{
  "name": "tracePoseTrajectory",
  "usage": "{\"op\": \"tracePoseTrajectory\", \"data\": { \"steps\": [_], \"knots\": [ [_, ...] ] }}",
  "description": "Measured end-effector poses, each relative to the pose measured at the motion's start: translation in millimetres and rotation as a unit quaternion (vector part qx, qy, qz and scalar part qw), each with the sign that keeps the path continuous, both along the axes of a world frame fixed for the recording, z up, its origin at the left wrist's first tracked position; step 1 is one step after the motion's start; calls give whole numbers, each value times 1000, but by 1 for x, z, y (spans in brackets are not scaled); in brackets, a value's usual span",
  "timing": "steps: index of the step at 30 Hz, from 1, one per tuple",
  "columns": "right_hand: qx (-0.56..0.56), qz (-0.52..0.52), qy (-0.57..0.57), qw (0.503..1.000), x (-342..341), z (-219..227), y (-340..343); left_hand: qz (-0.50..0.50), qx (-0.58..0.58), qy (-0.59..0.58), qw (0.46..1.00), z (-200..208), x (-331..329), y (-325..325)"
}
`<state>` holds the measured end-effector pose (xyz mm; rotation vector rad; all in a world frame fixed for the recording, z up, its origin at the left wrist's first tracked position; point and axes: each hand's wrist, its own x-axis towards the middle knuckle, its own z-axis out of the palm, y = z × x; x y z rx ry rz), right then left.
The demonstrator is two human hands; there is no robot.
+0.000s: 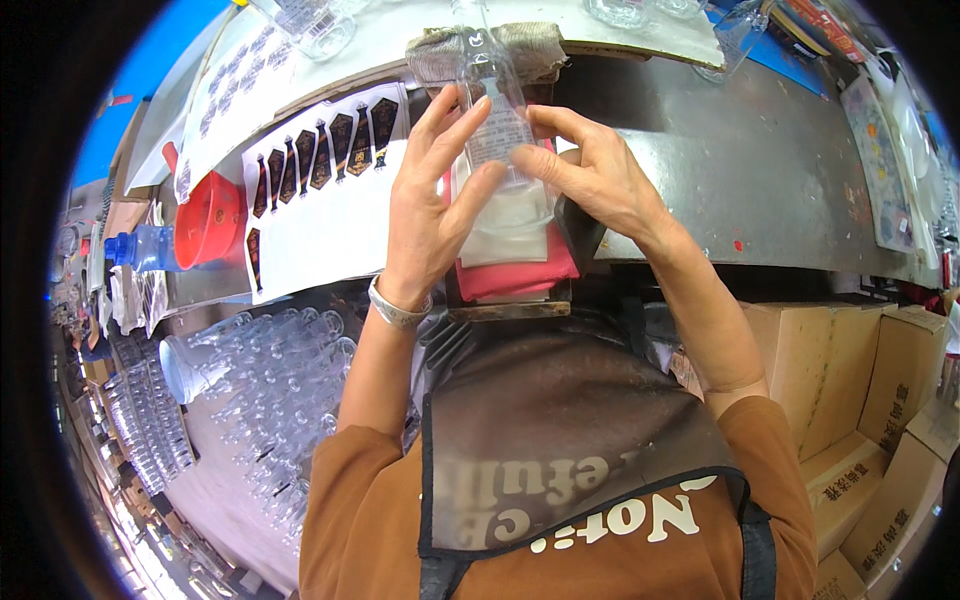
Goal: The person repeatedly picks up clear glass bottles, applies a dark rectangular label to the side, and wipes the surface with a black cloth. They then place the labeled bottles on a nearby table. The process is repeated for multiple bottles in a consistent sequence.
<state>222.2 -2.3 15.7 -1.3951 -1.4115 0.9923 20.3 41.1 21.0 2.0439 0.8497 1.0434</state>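
Observation:
A clear glass bottle [489,84] lies with its neck pointing away from me on a padded rest, and fine printing shows on its side. My left hand [432,190] lies along the bottle's left side, thumb and forefinger spread across the glass. From the right, my right hand [598,172] grips it with thumb and forefinger near the printed patch. Under the bottle's neck is a folded grey-brown cloth [540,48]; a red cloth [520,276] with a whitish pad lies beneath its base. Whether a thin film is between my fingers cannot be made out.
Left of the rest lies a white sheet of dark decals [325,215], beside a red bowl [210,222] and a blue-capped plastic bottle [150,248]. Many glass bottles [270,385] stand lower left. Open cardboard boxes [815,370] are at right. A white board [640,30] borders the far side.

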Motion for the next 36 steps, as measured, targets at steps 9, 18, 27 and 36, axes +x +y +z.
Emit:
{"op": "tracePoseTrajectory", "data": {
  "steps": [9, 18, 27, 36],
  "knots": [
    [-13, 7, 5, 1000, 0, 3, 2, 8, 6, 6, 1000, -1, 1, 2],
    [-13, 23, 68, 997, 6, -7, 5, -16, -45, -41, 998, -2, 1, 1],
    [-33, 38, 95, 994, 5, -3, 2, -9, -24, -17, 1000, -2, 1, 2],
    [-20, -150, 376, 914, 33, -11, 5, -2, -18, 3, 1000, 3, 0, 0]
  ]
}}
